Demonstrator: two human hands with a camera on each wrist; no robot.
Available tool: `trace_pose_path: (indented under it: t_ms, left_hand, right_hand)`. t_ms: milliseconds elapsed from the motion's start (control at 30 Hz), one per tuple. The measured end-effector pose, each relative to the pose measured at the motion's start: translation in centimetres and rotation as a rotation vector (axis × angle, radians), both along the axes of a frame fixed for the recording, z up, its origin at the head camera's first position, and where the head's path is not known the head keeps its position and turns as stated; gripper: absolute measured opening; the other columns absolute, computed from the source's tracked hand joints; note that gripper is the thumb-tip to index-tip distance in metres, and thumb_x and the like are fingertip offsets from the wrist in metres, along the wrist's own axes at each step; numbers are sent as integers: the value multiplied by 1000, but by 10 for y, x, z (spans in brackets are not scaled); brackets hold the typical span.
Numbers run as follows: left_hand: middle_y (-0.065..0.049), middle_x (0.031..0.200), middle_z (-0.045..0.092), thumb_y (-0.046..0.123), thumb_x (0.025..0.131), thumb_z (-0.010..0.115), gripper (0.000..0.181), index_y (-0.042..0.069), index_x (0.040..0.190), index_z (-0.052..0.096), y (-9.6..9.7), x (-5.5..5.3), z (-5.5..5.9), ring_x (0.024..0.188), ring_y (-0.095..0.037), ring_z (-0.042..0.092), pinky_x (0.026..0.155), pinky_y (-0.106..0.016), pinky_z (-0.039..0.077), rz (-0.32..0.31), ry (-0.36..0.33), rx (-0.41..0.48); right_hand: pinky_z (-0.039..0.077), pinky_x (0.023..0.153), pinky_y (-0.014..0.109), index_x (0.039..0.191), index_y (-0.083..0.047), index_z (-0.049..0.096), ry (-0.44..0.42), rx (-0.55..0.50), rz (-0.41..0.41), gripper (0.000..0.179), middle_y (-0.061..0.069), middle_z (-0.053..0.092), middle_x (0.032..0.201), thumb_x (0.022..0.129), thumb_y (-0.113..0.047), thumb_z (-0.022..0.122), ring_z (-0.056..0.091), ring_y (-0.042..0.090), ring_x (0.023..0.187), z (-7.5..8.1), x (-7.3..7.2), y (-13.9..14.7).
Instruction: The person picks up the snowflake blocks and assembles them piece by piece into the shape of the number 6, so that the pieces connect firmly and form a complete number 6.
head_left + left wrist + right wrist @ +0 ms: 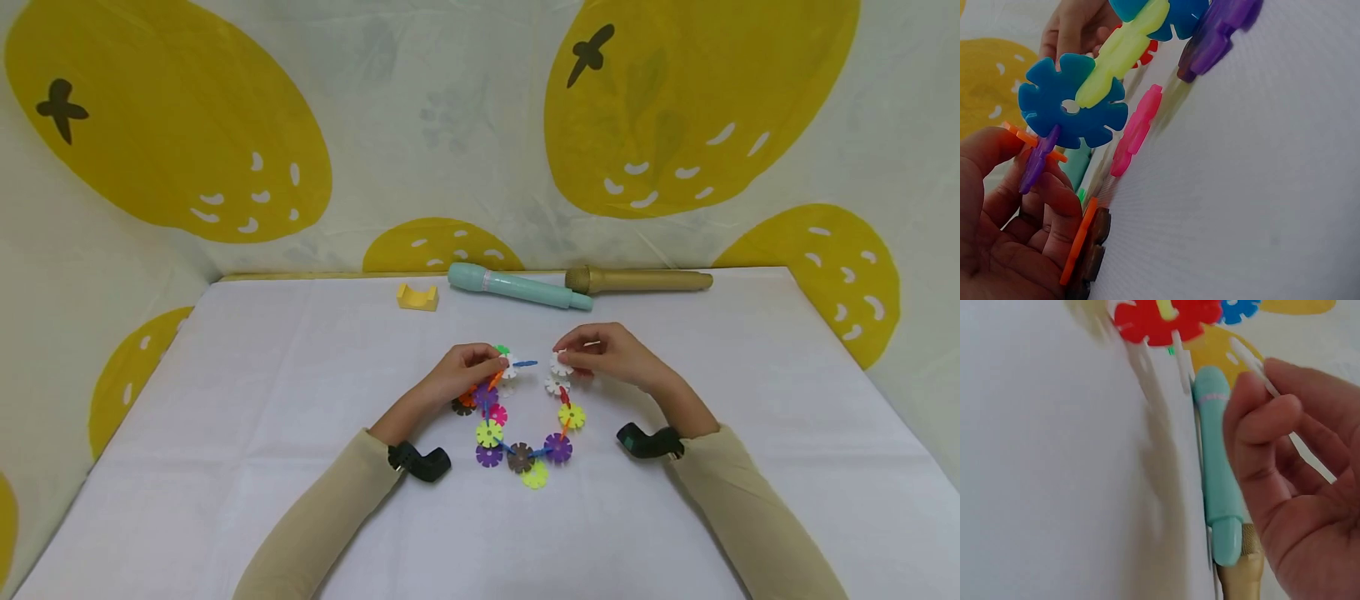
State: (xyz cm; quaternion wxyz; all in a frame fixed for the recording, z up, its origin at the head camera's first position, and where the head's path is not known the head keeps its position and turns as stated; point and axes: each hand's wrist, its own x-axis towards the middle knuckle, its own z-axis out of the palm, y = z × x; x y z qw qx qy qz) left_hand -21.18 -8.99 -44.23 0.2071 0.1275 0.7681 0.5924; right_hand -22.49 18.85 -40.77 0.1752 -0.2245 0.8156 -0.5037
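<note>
A chain of slotted plastic snowflake discs (558,448) hangs in a loop between the two hands. My left hand (468,371) pinches its left end at a white disc (509,365), from which a blue disc (527,363) sticks out edge-on. In the left wrist view, orange, purple and blue discs (1041,100) of the chain rise by the fingers. My right hand (611,354) pinches another white disc (1313,459) between thumb and fingers. Close below it in the head view is the white disc (557,385) at the chain's right end, joined to a red disc (1166,322).
Loose discs lie on the white table (300,500), among them a yellow-green one (535,476), a purple one (489,457) and a pink one (1137,131). Along the back edge are a yellow block (417,298), a mint toy microphone (517,287) and a gold microphone (645,281).
</note>
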Motion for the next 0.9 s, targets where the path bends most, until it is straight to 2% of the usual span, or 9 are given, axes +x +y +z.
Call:
trace_pose_path:
  t_ms: [133, 333, 500, 733, 900]
  left_hand:
    - [-1, 88, 57, 25, 97, 61, 26, 3, 108, 66, 0, 0, 0, 85, -17, 49, 72, -24, 42, -3, 6, -6]
    - [-1, 89, 58, 25, 97, 61, 26, 2, 108, 67, 0, -1, -2, 85, -17, 50, 72, -24, 42, -5, 16, -12]
    - [0, 88, 58, 24, 97, 61, 25, 2, 108, 66, 1, -1, -2, 83, -16, 50, 71, -23, 43, -3, 17, -16]
    - [-1, 87, 58, 23, 98, 60, 25, 1, 108, 66, -1, 1, -1, 80, -15, 49, 69, -22, 42, -8, 35, -20]
    - [-1, 86, 57, 23, 98, 59, 25, 1, 107, 66, -1, 0, -1, 79, -16, 48, 68, -23, 41, 7, 50, -12]
  right_hand:
    - [55, 69, 24, 115, 3, 66, -55, -29, -62, 27, 16, 66, 99, 93, -13, 67, 64, 22, 71, -2, 1, -8]
    - [56, 72, 25, 119, 4, 64, -121, -81, -106, 30, 16, 66, 104, 94, -13, 65, 65, 17, 74, -4, 4, -16]
    - [56, 69, 26, 117, 5, 63, -157, -87, -122, 30, 13, 68, 99, 93, -13, 66, 65, 14, 71, -6, 7, -22]
    - [57, 70, 27, 115, 11, 62, -204, -133, -187, 31, 8, 69, 87, 92, -9, 67, 67, 12, 68, -8, 11, -30]
    - [57, 68, 26, 116, 10, 62, -199, -148, -233, 31, 6, 69, 85, 93, -10, 67, 66, 12, 67, -7, 13, -35]
